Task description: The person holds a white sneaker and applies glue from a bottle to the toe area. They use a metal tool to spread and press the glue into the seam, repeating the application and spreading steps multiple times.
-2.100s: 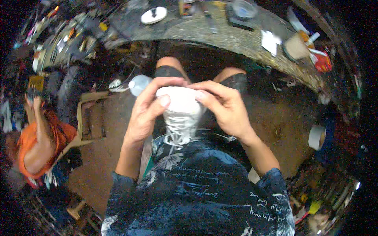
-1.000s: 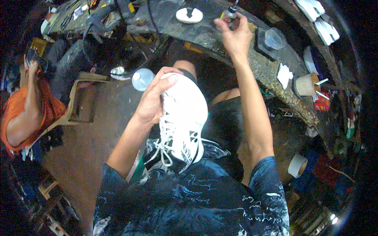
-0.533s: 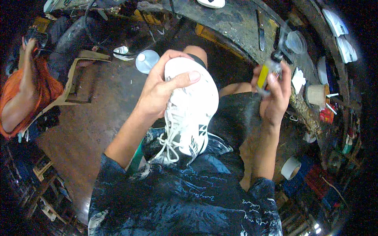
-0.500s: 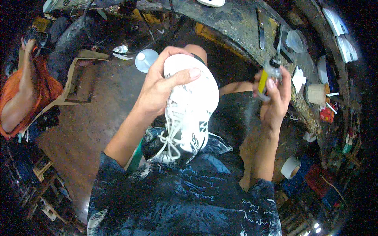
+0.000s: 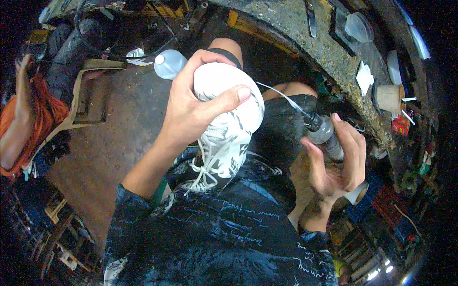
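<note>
Sneaker (image 5: 234, 125) in the left hand (image 5: 190, 101), squeeze bottle (image 5: 328, 141) in the right (image 5: 337, 174).

White with black markings and tied white laces (image 5: 206, 168), the sneaker sits above the lap, toe pointing away from the body; the left thumb lies across its toe while the other fingers grip around the side. The right thumb and fingers clasp the bottle from opposite sides, its thin nozzle (image 5: 292, 101) aimed toward the toe, the tip just beside the shoe's edge; whether they touch, I cannot tell. Beyond, a workbench (image 5: 291, 45) bears a knife (image 5: 311, 21) and a clear plastic tub (image 5: 359, 27). A translucent jug (image 5: 170, 65) stands past the left hand.
</note>
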A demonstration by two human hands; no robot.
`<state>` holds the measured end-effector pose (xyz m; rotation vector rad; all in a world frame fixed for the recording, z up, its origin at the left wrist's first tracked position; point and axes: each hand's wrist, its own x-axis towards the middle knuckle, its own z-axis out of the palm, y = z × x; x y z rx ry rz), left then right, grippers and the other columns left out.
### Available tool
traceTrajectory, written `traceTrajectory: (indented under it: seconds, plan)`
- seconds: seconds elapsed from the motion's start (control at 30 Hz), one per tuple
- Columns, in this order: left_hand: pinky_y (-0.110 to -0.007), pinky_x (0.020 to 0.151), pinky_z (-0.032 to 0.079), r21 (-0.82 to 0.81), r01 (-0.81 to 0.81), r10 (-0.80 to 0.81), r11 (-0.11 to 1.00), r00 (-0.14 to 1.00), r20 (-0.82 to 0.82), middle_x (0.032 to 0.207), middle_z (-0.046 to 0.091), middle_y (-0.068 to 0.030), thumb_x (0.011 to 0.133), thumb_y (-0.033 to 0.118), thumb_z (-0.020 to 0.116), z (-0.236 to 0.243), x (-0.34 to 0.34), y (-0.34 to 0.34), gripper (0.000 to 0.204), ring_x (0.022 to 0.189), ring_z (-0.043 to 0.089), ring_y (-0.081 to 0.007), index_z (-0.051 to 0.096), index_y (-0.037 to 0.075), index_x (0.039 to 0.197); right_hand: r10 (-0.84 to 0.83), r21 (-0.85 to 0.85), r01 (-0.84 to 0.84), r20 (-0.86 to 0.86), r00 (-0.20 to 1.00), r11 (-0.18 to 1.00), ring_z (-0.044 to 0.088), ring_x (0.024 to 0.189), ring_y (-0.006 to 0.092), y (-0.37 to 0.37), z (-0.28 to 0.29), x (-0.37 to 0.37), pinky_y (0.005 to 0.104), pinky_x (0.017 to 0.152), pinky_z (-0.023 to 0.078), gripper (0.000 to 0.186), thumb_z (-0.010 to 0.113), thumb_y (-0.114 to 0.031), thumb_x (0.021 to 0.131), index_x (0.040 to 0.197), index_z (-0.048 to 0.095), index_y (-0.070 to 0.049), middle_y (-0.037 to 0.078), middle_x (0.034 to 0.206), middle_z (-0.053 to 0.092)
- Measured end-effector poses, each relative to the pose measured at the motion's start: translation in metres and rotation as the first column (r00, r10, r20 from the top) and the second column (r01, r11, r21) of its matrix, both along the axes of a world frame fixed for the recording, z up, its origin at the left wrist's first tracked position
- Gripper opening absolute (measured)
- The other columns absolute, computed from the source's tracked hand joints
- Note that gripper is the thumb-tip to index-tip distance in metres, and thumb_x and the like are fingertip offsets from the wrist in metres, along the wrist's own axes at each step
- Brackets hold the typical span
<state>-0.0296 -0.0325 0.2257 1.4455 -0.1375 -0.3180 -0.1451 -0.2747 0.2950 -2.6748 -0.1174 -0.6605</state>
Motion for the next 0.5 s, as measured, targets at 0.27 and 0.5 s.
traceTrajectory:
  seconds: [0.27, 0.5]
  plan:
    - [-0.029, 0.083, 0.057, 0.015, -0.02, 0.019, 1.0, 1.0, 0.003, 0.101, 0.074, -0.0068, 0.082, 0.018, 0.091, -0.002, 0.0, 0.005, 0.045, 0.093, 0.071, -0.0127, 0.066, 0.002, 0.115, 0.024, -0.031, -0.025, -0.03, 0.999, 0.999, 0.072, 0.095, 0.0325, 0.008, 0.0, 0.006, 0.0417, 0.084, 0.06, 0.064, 0.097, -0.014, 0.07, 0.129, 0.075, -0.004, 0.016, 0.11, 0.075]
    - [-0.029, 0.081, 0.058, 0.019, -0.031, 0.031, 0.999, 0.999, 0.017, 0.097, 0.074, -0.0067, 0.079, 0.017, 0.094, -0.004, 0.001, 0.005, 0.048, 0.089, 0.072, -0.0126, 0.066, 0.001, 0.114, 0.037, -0.046, -0.039, -0.046, 0.998, 0.998, 0.072, 0.097, 0.0327, 0.014, 0.003, 0.012, 0.0417, 0.086, 0.059, 0.066, 0.097, -0.013, 0.07, 0.13, 0.073, -0.004, 0.016, 0.111, 0.074]
